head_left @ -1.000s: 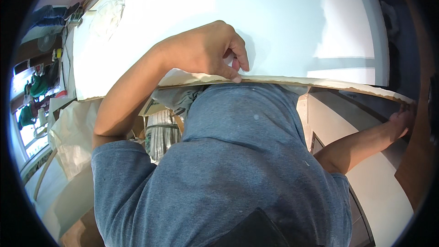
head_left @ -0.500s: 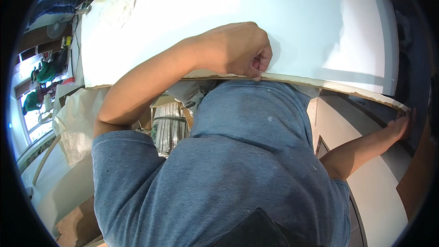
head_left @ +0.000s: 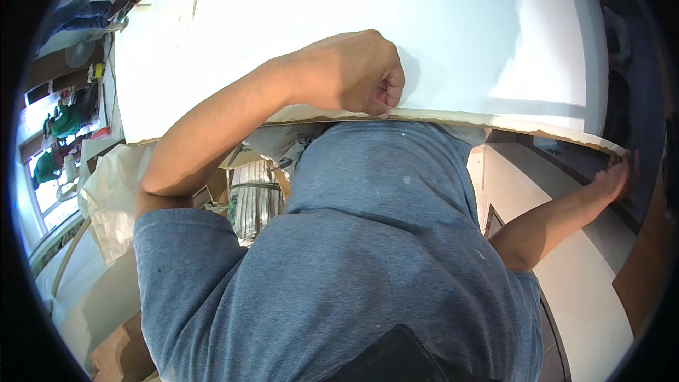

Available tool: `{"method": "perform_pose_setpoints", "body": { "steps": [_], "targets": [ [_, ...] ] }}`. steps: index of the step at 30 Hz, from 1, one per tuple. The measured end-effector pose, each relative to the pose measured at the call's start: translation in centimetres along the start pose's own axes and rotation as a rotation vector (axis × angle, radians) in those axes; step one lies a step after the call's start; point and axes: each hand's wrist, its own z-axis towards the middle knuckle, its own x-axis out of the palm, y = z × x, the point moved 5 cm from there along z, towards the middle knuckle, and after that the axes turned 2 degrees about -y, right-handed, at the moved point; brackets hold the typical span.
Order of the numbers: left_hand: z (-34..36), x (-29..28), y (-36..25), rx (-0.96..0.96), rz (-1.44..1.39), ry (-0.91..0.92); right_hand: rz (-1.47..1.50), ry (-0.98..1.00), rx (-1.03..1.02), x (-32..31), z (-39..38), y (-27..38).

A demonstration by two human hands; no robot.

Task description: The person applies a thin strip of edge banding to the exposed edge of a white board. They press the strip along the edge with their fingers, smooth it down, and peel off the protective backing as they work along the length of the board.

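Observation:
A large white tabletop or board (head_left: 453,42) lies in front of me, its near edge against my body. A narrow cream strip (head_left: 495,122) with a rough brownish border runs along that edge. My left hand (head_left: 361,74) rests on the board near the middle of the edge, fingers curled and thumb and fingertips pinched down at the strip. Off to the right, my right hand (head_left: 617,177) is closed at the strip's far right end, by the board's corner. Its fingertips are dim and partly hidden.
A crumpled clear plastic piece (head_left: 177,3) lies on the board's far left. Below the edge stand a bundle of strapped flat pieces (head_left: 253,198) and a pale plastic bag (head_left: 117,194). A white curved panel (head_left: 559,240) is at lower right. Another person's legs (head_left: 81,14) show at upper left.
The whole view has shifted slightly, with the board appearing a little further left. Both hands keep nearly the same places along the edge, the left one still pinched.

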Motion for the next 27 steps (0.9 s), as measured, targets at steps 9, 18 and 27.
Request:
{"method": "perform_pose_setpoints", "body": {
  "steps": [9,18,27],
  "targets": [
    [0.4,-0.1,-0.3,0.004,-0.016,-0.036,0.027,-0.034,-0.014,0.3,1.8,-3.4],
    [0.8,0.1,-0.7,-0.059,0.008,-0.01,0.128,0.018,0.067,1.5,2.8,-7.2],
    [1.1,0.2,-2.0,-0.065,0.138,-0.061,0.083,-0.005,0.084,1.7,1.8,-6.7]
  ]
}}
